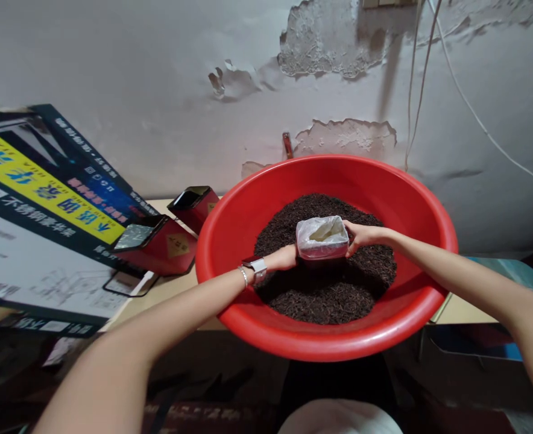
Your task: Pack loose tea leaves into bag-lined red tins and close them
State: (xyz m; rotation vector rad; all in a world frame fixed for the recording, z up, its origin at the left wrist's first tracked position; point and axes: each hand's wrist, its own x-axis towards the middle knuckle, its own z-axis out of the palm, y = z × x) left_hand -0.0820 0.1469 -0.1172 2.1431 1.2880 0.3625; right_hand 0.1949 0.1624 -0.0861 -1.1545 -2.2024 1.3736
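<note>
A large red basin (230,241) in front of me holds a heap of dark loose tea leaves (330,289). In the middle of the heap stands a small rectangular tin lined with a clear plastic bag (322,237), its mouth open upward. My left hand (284,258) presses against the tin's left side, partly sunk in the leaves; a watch and bracelet sit on that wrist. My right hand (361,235) grips the tin's right side with curled fingers.
Two red tins (160,244) (195,206) with open tops lie tilted on the beige table left of the basin. A big printed cardboard box (35,205) leans at far left. A peeling wall with hanging cables stands close behind.
</note>
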